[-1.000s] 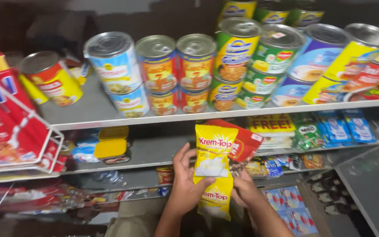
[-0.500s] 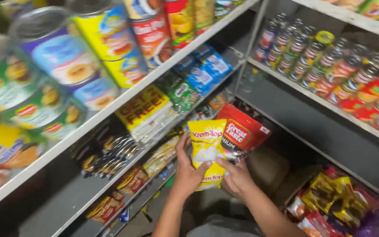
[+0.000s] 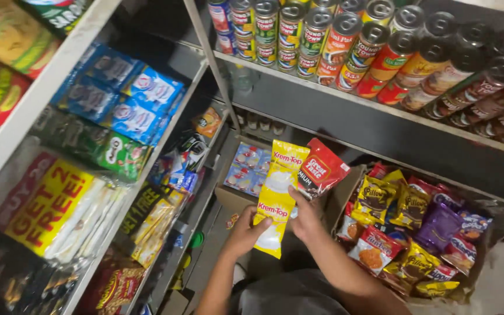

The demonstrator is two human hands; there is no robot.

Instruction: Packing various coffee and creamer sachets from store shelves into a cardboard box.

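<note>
So both hands are on a strip of yellow sachets [image 3: 276, 201], held upright between the two shelf units, out in front of a cardboard box of blue packets [image 3: 246, 169]. The left hand [image 3: 245, 232] has its grip closed round the lower part of the strip, thumb across the front. The right hand [image 3: 303, 217] is closed on the strip's right edge and pinches a red pouch [image 3: 322, 169] along with it, the pouch poking up and to the right behind the yellow ones.

My take on doing this bit well: the strip is floppy and hangs in a chain, so supporting it low with the left hand looks like the right call, otherwise the bottom sachets swing into things. The right hand is doing double duty with two items, which is where I'd guess a slip comes from, so I'd keep that pinch firm and the pouch flat against the strip. There's a carton of snack bags [image 3: 415, 233] just to the right and cans [image 3: 345, 41] on the shelf above, so short, close moves seem safest.
</note>
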